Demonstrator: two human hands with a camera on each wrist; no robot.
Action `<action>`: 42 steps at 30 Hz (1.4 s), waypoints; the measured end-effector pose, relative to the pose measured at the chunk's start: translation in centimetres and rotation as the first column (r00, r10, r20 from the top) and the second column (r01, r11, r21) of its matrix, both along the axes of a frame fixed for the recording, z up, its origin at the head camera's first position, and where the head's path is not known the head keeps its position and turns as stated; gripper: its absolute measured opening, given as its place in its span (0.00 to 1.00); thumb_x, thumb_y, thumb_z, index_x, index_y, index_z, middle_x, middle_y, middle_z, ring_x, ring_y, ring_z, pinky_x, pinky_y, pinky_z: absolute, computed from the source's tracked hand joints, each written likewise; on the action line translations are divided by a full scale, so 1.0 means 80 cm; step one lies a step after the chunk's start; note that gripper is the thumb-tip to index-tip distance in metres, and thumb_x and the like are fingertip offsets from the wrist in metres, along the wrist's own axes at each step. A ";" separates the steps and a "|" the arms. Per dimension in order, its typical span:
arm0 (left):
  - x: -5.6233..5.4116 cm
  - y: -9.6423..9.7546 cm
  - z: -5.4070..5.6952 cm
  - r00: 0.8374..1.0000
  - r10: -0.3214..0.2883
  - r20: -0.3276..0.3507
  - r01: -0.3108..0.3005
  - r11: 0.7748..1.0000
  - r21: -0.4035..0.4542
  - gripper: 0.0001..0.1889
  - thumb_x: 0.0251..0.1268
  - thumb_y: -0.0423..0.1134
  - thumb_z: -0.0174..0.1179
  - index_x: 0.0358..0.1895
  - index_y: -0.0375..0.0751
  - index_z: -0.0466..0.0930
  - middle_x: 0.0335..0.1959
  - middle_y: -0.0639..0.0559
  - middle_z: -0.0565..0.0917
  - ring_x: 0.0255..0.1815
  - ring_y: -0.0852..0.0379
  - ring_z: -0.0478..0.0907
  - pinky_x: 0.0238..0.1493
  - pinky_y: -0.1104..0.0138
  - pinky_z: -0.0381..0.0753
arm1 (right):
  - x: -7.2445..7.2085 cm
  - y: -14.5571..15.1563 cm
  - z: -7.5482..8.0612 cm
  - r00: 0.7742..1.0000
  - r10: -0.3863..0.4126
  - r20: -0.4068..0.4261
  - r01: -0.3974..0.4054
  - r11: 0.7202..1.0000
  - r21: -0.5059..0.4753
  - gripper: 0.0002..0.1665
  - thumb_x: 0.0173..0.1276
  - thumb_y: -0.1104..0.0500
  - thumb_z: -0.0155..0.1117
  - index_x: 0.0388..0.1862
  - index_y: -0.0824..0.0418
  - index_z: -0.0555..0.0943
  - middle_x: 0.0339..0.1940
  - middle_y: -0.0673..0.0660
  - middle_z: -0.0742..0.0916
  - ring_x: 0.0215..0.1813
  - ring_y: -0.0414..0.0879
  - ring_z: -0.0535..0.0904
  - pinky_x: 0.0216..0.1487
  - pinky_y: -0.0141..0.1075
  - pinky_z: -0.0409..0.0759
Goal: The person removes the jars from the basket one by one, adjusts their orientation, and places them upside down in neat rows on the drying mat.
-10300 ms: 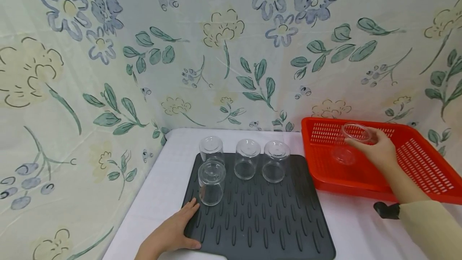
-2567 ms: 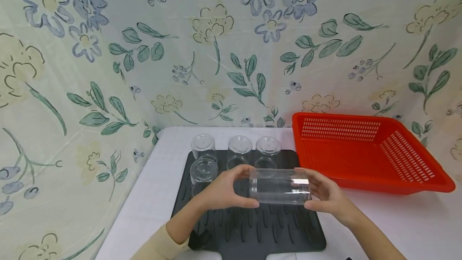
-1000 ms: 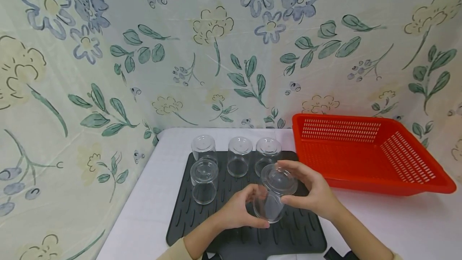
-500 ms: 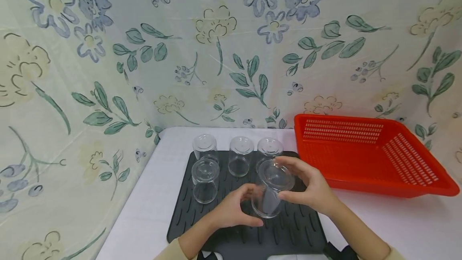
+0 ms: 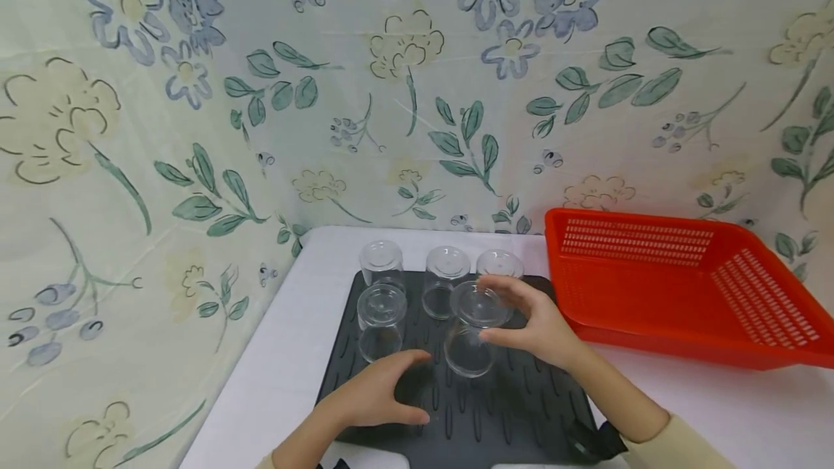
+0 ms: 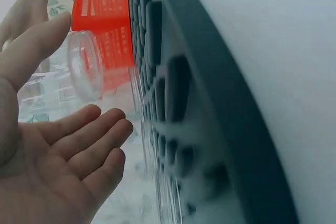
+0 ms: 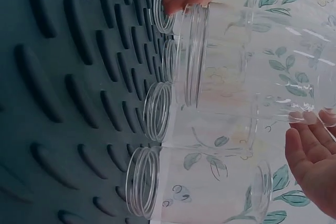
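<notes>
My right hand (image 5: 534,324) grips a clear jar (image 5: 472,342) near its base, which points up. Its threaded mouth faces down, and the right wrist view shows this rim (image 7: 194,56) a little above the dark grey ridged mat (image 5: 508,411). To the left of the jar, my left hand (image 5: 378,389) is spread over the mat, thumb and fingers apart, with nothing in it. Several more clear jars stand upside down at the mat's back and left, including a front-left one (image 5: 381,320) and a back-middle one (image 5: 447,281).
A red plastic basket (image 5: 651,342) with slotted walls stands right of the mat on a white-covered table (image 5: 260,382). Flowered cloth (image 5: 404,165) hangs behind and along the left side.
The jar came from the red basket in my right hand, was held sideways by both hands, then turned mouth down. My left hand has since let go and moved left; the jar shifted slightly back.
</notes>
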State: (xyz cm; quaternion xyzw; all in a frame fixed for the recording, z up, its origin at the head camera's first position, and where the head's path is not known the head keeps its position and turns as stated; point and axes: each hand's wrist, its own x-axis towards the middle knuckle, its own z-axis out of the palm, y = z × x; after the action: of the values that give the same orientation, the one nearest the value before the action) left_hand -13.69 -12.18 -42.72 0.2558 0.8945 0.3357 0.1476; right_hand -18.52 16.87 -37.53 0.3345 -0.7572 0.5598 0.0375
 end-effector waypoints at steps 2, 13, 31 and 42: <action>0.005 -0.009 0.002 1.000 -0.002 -0.017 0.001 0.999 -0.046 0.43 0.53 0.60 0.70 0.71 0.47 0.66 0.69 0.55 0.70 0.69 0.52 0.66 0.66 0.52 0.68 | -0.003 -0.003 -0.003 1.000 0.006 0.017 -0.006 1.000 -0.001 0.38 0.55 0.64 0.76 0.65 0.63 0.73 0.62 0.58 0.80 0.62 0.41 0.73 0.62 0.29 0.70; 0.042 -0.052 0.010 0.999 0.031 -0.039 -0.037 0.985 -0.170 0.41 0.54 0.57 0.70 0.69 0.42 0.70 0.67 0.51 0.73 0.67 0.49 0.69 0.63 0.54 0.71 | -0.019 -0.019 -0.021 0.997 0.013 0.081 -0.010 0.999 -0.038 0.37 0.55 0.66 0.75 0.65 0.65 0.73 0.63 0.63 0.78 0.64 0.46 0.73 0.64 0.28 0.68; 0.061 -0.091 -0.011 0.966 0.257 0.006 -0.251 0.947 -0.203 0.54 0.46 0.61 0.72 0.73 0.34 0.60 0.73 0.36 0.62 0.72 0.34 0.59 0.64 0.37 0.61 | -0.023 -0.033 -0.040 0.989 0.008 0.148 -0.011 1.000 0.015 0.39 0.56 0.62 0.76 0.67 0.63 0.72 0.65 0.62 0.77 0.68 0.58 0.71 0.65 0.48 0.67; 0.062 -0.098 -0.015 0.975 0.215 0.060 -0.202 0.964 -0.174 0.56 0.39 0.56 0.77 0.72 0.32 0.61 0.75 0.39 0.58 0.73 0.34 0.54 0.62 0.36 0.63 | -0.022 -0.037 -0.045 0.989 0.025 0.149 -0.028 0.999 0.017 0.40 0.56 0.61 0.76 0.68 0.62 0.71 0.66 0.59 0.77 0.68 0.56 0.71 0.65 0.46 0.67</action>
State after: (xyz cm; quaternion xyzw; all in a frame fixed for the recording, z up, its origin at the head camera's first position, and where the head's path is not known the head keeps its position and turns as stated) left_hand -8.70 -20.06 -43.93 0.1338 0.9349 0.2830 0.1671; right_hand -20.27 13.89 -41.12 0.3022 -0.7587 0.5764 -0.0295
